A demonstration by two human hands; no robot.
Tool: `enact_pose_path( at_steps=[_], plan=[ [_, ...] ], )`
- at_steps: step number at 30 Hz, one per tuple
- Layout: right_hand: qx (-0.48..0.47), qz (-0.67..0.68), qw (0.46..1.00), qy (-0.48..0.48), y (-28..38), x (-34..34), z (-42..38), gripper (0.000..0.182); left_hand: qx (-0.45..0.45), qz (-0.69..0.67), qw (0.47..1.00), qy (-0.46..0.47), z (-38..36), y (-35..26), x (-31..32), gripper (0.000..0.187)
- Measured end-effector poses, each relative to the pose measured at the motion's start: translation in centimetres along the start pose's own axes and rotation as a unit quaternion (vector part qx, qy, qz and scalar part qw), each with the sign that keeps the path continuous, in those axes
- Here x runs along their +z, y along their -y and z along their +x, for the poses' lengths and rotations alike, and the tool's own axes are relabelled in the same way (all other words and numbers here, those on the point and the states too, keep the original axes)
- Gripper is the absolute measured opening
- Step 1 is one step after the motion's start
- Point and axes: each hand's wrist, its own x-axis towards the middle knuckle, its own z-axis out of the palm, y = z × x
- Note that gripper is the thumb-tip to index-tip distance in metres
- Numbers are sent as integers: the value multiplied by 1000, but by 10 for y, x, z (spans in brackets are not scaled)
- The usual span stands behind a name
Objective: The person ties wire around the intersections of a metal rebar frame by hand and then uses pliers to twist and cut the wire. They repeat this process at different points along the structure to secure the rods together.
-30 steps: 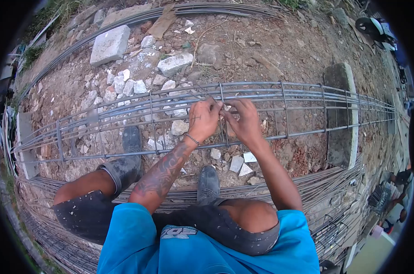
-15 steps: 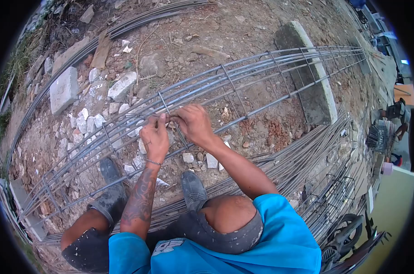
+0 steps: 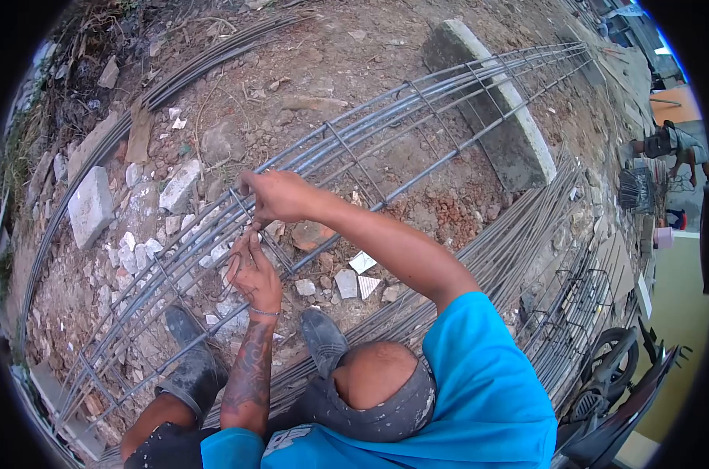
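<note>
- Steel cage (image 3: pixel 356 162) lay over concrete slab (image 3: pixel 519 160).
- Left hand (image 3: pixel 257 277) pinched thin wire (image 3: pixel 228 275); right hand (image 3: pixel 282 195) curled its fingers at the cage, grip hidden.
- Wire handling seemed in progress; next move probably needed steady fingers.

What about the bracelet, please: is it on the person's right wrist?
No, the bracelet circles the wrist of the left hand, not the right one.

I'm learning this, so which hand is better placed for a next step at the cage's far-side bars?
Probably the right hand: its fingers are at the far-side bars, while the left hand sits farther back, with thin wire by its fingers.
</note>
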Motion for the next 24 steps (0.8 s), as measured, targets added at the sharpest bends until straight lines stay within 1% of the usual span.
enact_pose_path(
  at_steps=[1,3,4,5,7,8,9,10,11,12,13,15,16,17,19,20,21,22,23,24],
  plan=[
    [7,1,1000,-15,0,2,-1,38,-15,10,1000,-5,0,-3,1,22],
    [22,27,999,0,-3,4,1,36,-31,-19,999,-21,-3,-4,7,20],
    [20,20,1000,9,-1,2,3,36,-9,25,999,-25,-1,-4,6,20],
    [18,44,999,23,-4,3,7,34,8,67,997,-24,-3,-3,6,19],
    [-5,37,999,15,-8,4,6,34,6,3,999,-32,-1,0,5,18],
    [-16,5,1000,-23,0,6,-6,34,-13,14,999,-30,-2,5,3,18],
    [-24,-32,997,-63,8,3,-20,34,41,65,997,-32,-2,11,2,20],
    [-86,-28,985,-149,14,-3,-35,32,102,110,988,-35,0,15,0,23],
    [-145,-24,962,-229,19,-6,-58,30,88,109,990,-32,-3,15,-3,23],
    [-78,33,954,-287,16,-4,-85,28,108,132,985,-20,-1,14,-6,26],
    [-10,88,935,-344,9,3,-117,25,130,152,980,-8,0,14,-9,31],
    [90,40,936,-338,-32,24,-193,19,121,155,980,2,0,14,-11,33],
    [141,-43,953,-264,-61,35,-236,22,113,168,979,11,-3,14,-12,35],
    [191,-125,955,-190,-85,46,-277,26,111,164,980,14,-4,17,-13,38],
    [257,-220,940,-35,-104,60,-341,39,119,139,983,18,-2,23,-15,40],
    [262,-228,937,-38,-118,66,-365,39,118,131,984,29,-5,24,-16,43],
    [243,-248,938,11,-132,73,-384,45,121,125,984,26,-6,25,-16,43],
    [216,-266,938,59,-137,69,-384,52,135,125,983,20,-5,27,-19,40],
    [238,-281,923,108,-142,66,-383,48,147,129,981,16,-8,26,-23,38],
    [230,-285,924,108,-145,60,-383,48,144,131,981,8,-14,26,-21,38]
  ],
)
